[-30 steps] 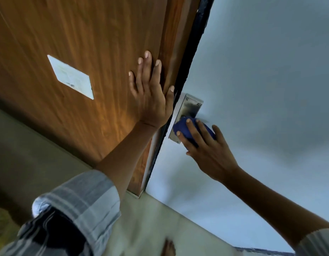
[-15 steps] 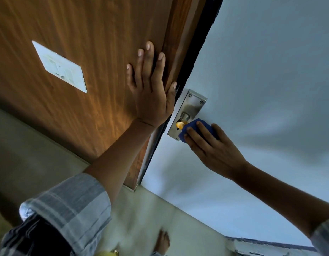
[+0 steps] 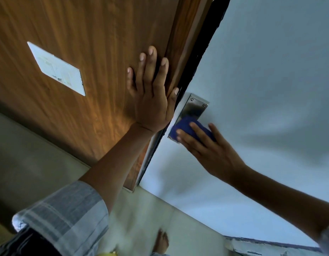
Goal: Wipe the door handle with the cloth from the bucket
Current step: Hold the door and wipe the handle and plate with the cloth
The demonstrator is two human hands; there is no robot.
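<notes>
A blue cloth [image 3: 184, 126] is pressed against the lower part of the steel door handle plate [image 3: 194, 106], which is screwed to a pale door face. My right hand [image 3: 208, 150] covers the cloth with its fingers spread over it. The lever or knob itself is hidden under the cloth. My left hand [image 3: 150, 97] lies flat, fingers apart, on the brown wooden door panel [image 3: 86, 52] just left of the door's edge, holding nothing.
A white rectangular plate [image 3: 56, 68] sits on the wooden panel at left. The dark door edge [image 3: 200, 58] runs between the wood and the pale face. A tiled floor [image 3: 160, 215] and a bare foot [image 3: 162, 241] show below.
My right hand slid the cloth back up over the plate, and it now hides the yellow part seen half a second ago. My left hand stayed flat on the wood.
</notes>
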